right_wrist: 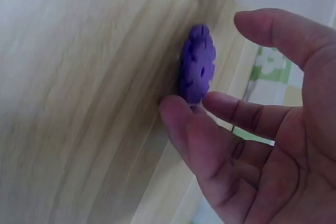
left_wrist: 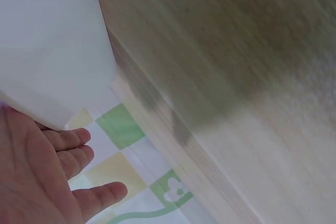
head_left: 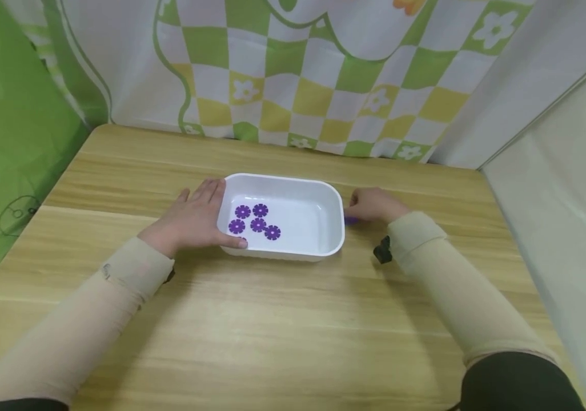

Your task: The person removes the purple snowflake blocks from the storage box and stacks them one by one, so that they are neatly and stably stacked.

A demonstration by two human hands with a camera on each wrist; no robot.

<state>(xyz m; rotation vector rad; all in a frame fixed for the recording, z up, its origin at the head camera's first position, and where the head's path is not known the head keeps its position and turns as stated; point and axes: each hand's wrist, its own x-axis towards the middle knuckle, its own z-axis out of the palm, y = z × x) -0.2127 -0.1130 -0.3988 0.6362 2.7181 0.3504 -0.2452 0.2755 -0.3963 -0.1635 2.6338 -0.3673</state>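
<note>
A white tub (head_left: 300,220) stands on the table with several purple notched discs (head_left: 259,225) lying in its left half. At the tub's left end my left hand (head_left: 195,220) rests spread, its thumb over the near rim and its fingers reaching toward the far corner. In the left wrist view these fingers (left_wrist: 73,145) look fairly straight beside the tub wall. Just right of the tub, my right hand (head_left: 375,204) pinches a thick purple notched piece (right_wrist: 197,66) by its lower end, low over the tabletop. Whether that piece is one disc or several together I cannot tell.
The wooden table (head_left: 272,319) runs up to a green and yellow checked curtain (head_left: 293,85) behind the tub. A green cloth (head_left: 10,142) hangs at the left, and a pale wall (head_left: 555,182) stands at the right. A dark wrist device (head_left: 382,250) sits under the right cuff.
</note>
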